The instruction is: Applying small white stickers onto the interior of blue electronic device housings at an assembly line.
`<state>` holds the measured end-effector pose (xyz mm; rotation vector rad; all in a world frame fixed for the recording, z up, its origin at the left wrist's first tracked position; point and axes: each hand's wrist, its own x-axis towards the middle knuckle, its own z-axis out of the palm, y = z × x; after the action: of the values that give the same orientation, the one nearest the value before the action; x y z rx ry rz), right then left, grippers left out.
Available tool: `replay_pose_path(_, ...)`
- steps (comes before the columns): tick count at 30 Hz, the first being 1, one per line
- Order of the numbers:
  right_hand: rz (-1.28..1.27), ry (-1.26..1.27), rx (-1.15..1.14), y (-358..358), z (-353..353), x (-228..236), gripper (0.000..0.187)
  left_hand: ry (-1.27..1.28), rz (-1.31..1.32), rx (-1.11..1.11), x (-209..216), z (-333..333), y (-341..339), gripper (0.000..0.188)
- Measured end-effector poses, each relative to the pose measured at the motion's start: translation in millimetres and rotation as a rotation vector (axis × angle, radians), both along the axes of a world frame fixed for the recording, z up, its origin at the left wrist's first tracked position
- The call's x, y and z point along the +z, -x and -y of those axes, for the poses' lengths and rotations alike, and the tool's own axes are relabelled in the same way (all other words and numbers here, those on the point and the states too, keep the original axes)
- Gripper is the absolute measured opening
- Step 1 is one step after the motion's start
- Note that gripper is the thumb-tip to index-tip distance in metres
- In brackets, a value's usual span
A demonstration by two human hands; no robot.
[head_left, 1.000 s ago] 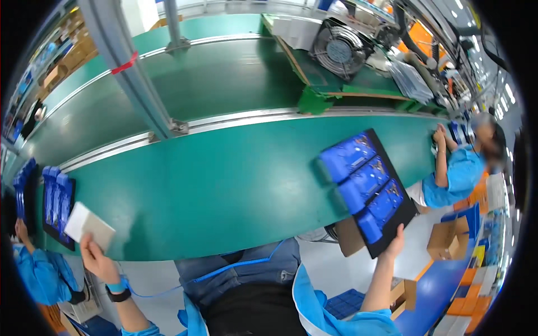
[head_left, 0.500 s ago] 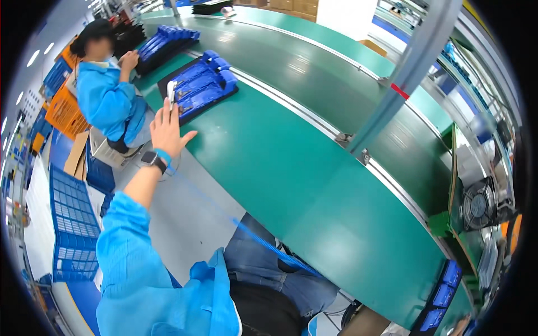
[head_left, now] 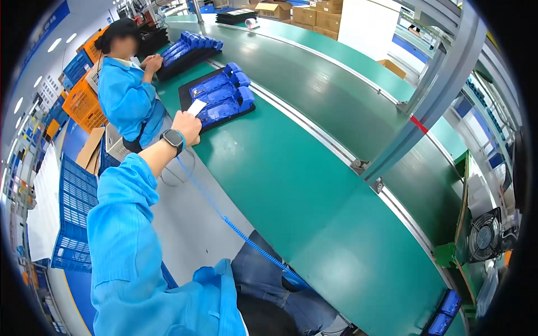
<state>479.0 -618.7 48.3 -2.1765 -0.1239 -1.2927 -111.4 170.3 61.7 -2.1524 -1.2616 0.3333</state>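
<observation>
My left hand (head_left: 188, 127) reaches out over the near edge of the green bench, its fingers closed around a small flat white piece (head_left: 196, 107). The white piece sticks out from the fist above the near corner of a black tray (head_left: 188, 96). Several blue plastic housings (head_left: 216, 92) lie side by side in that tray. Whether the white piece touches them, I cannot tell. A watch and a blue wrist strap (head_left: 182, 142) circle my left wrist, and a coiled blue cord (head_left: 246, 241) runs back towards my lap. My right hand is out of sight.
To the left a co-worker in a blue jacket (head_left: 126, 92) handles another tray of blue housings (head_left: 188, 49). The green bench (head_left: 314, 218) borders a dark conveyor (head_left: 314, 84). A grey metal post (head_left: 412, 126) rises at its rail. More blue housings (head_left: 445, 313) lie at bottom right.
My left hand has gone from spread fingers beside the tray to a closed grip on the white piece. The whole view has shifted, with the scene sitting further right and lower.
</observation>
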Motion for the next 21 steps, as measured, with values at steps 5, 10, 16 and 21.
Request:
replay_pose_path(5,0.017,-0.071,0.296,32,-64,6,0.027,0.02,0.031,0.126,-1,1,9,0.023)
replay_pose_path(10,0.023,-0.162,0.555,37,-116,10,0.025,-0.093,0.207,0.09,-43,-6,47,0.031)
replay_pose_path(16,-0.007,-0.122,0.725,36,-164,14,0.02,-0.218,0.111,-0.057,-52,-22,56,0.02)
replay_pose_path(21,-0.124,-0.162,0.838,50,-205,9,0.016,-0.161,0.044,-0.127,-49,-23,54,0.012)
